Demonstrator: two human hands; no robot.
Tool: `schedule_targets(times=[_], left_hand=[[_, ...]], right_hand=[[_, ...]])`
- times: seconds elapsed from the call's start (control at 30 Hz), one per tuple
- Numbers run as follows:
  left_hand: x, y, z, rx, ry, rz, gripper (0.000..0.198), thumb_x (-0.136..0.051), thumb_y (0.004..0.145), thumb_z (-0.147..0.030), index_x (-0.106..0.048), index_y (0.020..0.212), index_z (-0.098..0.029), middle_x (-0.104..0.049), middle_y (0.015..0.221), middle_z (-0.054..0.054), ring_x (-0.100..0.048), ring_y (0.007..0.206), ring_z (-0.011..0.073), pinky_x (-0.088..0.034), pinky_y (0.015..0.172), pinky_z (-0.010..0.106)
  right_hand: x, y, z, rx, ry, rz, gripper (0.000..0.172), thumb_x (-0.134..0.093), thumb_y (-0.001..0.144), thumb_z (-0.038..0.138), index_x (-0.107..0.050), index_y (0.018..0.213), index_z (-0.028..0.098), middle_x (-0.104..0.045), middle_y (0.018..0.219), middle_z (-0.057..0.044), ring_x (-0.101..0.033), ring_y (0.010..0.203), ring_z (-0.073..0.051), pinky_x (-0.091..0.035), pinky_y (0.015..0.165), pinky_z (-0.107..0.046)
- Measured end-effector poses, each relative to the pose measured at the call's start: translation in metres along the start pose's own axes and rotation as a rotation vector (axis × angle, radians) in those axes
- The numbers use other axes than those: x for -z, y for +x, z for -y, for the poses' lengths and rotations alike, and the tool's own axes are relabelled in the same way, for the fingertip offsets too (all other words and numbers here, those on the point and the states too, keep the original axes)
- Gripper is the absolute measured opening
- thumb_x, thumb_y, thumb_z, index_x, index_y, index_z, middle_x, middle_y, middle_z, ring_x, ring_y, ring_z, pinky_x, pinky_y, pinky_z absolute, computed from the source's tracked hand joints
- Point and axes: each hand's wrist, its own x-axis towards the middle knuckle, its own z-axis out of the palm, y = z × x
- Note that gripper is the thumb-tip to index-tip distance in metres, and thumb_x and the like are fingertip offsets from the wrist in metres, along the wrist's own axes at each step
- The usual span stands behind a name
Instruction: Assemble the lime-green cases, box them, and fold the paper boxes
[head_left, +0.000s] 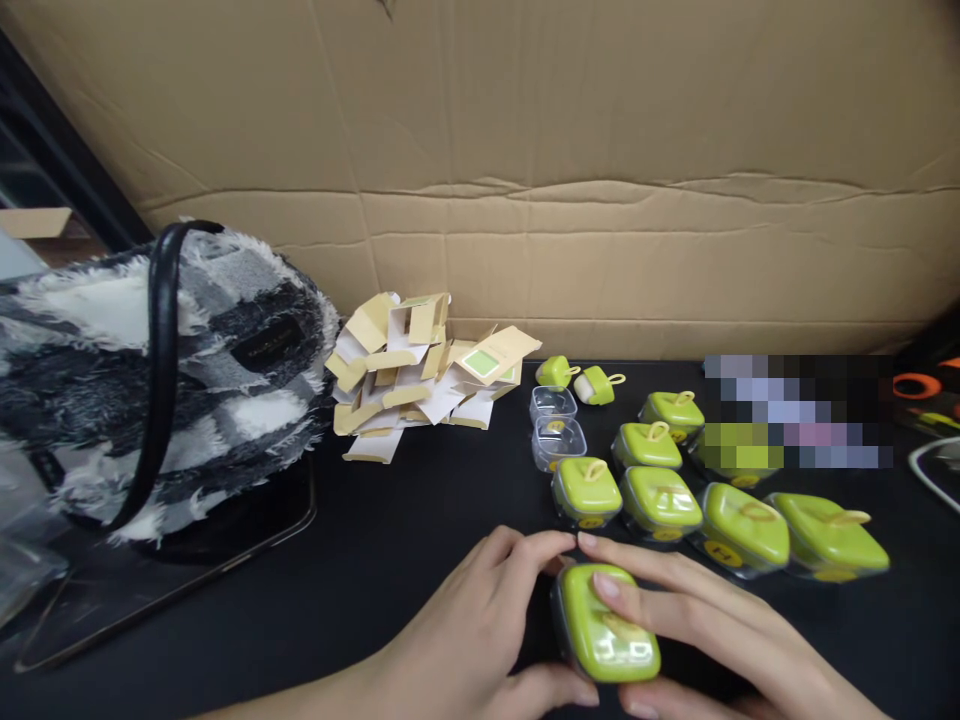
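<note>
Near the bottom middle, a green-lidded clear container (pixel 609 630) is held between both hands, tilted, with its lid facing up. My left hand (pixel 487 610) grips its left side, thumb below and fingers behind. My right hand (pixel 705 625) has a finger on the lid and the others around its right side. Beyond them stand several more containers with green lids and yellow loops, one of them (pixel 587 488) just past my fingertips. Two lidless clear cups (pixel 559 442) are behind it, and two small green-capped pieces (pixel 598 385) lie at the back.
Opened paper boxes (pixel 405 375) are piled at the back middle. A furry checked bag (pixel 225 370) with a black handle stands left on a dark tray (pixel 247 548). Cardboard (pixel 525 130) forms the back wall. Orange-handled scissors (pixel 916 385) and a white cable (pixel 930 475) lie far right.
</note>
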Motion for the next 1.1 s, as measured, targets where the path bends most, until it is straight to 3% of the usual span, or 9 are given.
schedule_targets(times=[0.5,0.77,1.1], left_hand=[[0.003,0.001,-0.006,-0.012,-0.010,0.023,0.053,-0.076,0.077,-0.024,-0.051,0.122,-0.013,-0.062,0.114,0.010,-0.056,0.104,0.0247,-0.047,0.094,0.038],[0.005,0.004,-0.007,0.031,-0.064,0.027,0.053,-0.079,0.074,-0.022,-0.053,0.120,-0.017,-0.063,0.114,0.007,-0.055,0.105,0.0234,-0.046,0.094,0.035],[0.003,0.002,-0.006,0.034,-0.079,0.019,0.057,-0.079,0.074,-0.022,-0.051,0.123,-0.019,-0.062,0.115,0.007,-0.054,0.107,0.0243,-0.045,0.097,0.038]], right_hand=[[0.001,0.006,0.007,-0.011,-0.003,-0.111,0.048,-0.077,0.075,0.025,-0.062,0.120,0.027,-0.070,0.119,-0.004,-0.070,0.102,-0.017,-0.051,0.089,-0.015],[0.006,0.013,0.005,-0.034,0.082,-0.041,0.036,-0.075,0.077,0.028,-0.067,0.112,0.025,-0.074,0.111,-0.005,-0.072,0.097,-0.020,-0.056,0.083,-0.018],[0.005,0.010,0.004,-0.033,0.038,0.006,0.043,-0.074,0.078,0.028,-0.064,0.120,0.027,-0.071,0.117,-0.006,-0.070,0.102,-0.021,-0.056,0.085,-0.021]])
